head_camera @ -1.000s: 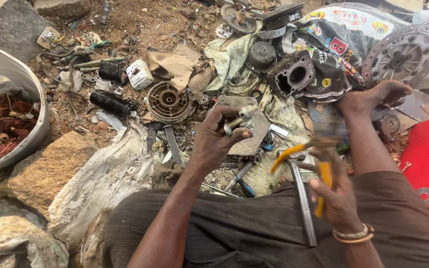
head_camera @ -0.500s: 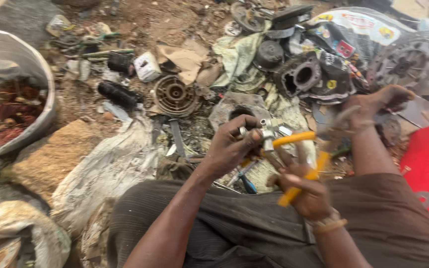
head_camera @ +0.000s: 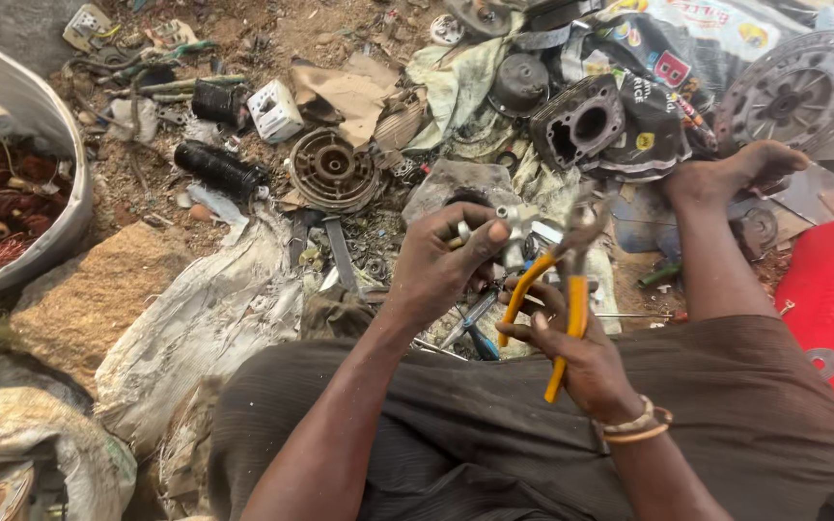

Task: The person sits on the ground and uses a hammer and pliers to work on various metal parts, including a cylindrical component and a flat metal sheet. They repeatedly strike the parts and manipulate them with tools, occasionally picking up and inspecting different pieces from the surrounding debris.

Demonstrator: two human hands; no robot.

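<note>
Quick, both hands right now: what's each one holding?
Left hand: closed on a small silver metal part.
Right hand: closed on the yellow-handled pliers, whose nose is at the part.

Your right hand [head_camera: 581, 352] raised the orange-handled pliers [head_camera: 557, 289] | nose now at the small metal part [head_camera: 514, 227] | left hand [head_camera: 446, 265] lifted it

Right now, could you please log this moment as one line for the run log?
left hand: grips small metal part | right hand: holds yellow-handled pliers, jaws at part | setting: scrap-strewn ground
</note>
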